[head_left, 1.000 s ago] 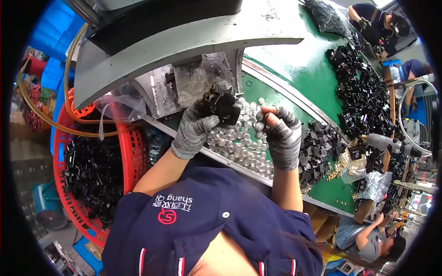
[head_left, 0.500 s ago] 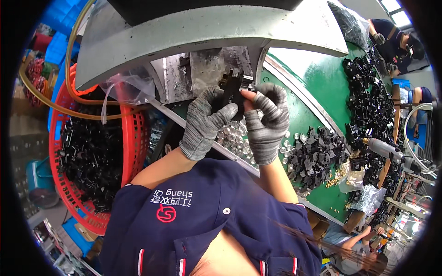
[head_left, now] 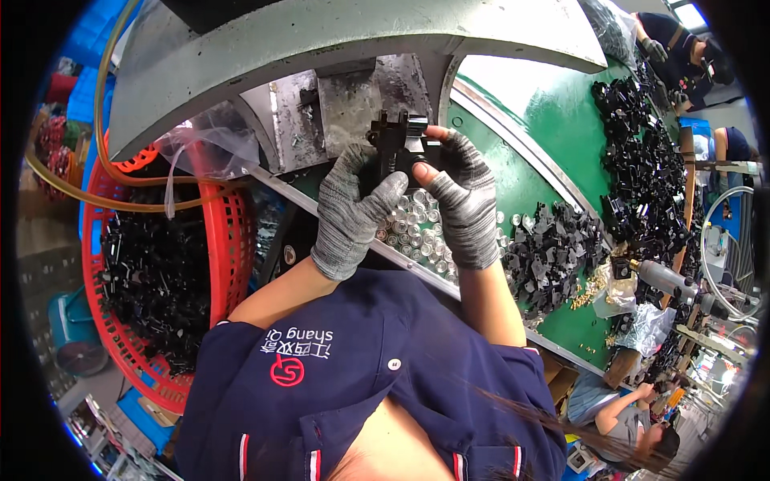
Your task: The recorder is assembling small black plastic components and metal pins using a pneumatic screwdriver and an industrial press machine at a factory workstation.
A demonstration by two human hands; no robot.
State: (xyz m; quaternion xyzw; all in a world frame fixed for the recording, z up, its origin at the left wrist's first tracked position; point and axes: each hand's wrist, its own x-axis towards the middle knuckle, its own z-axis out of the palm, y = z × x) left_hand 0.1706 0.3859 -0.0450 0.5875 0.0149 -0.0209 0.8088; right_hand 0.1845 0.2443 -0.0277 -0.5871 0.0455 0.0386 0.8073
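Observation:
Between my two hands is a black moulded part (head_left: 391,146) with a shiny metal piece on its right side. My left hand (head_left: 350,204), in a grey knit glove, grips it from the left with the thumb across its near end. On its right side, my right hand (head_left: 464,200) pinches it with bare thumb and index fingertips showing from the glove. The part is held up over the bench, in front of the worn metal plate (head_left: 346,112) of a machine. Small clear round pieces (head_left: 417,232) lie on the bench beneath my hands.
The machine's thick grey arm (head_left: 353,64) arches over the far side. A red basket (head_left: 220,264) of black parts stands at left. On the green bench (head_left: 501,136) lie black clips (head_left: 553,256), small brass pieces (head_left: 592,287) and a power screwdriver (head_left: 666,276). Other people work at right.
The black part has turned a little more upright and shifted slightly left. My right thumb and index finger have spread apart along its right side.

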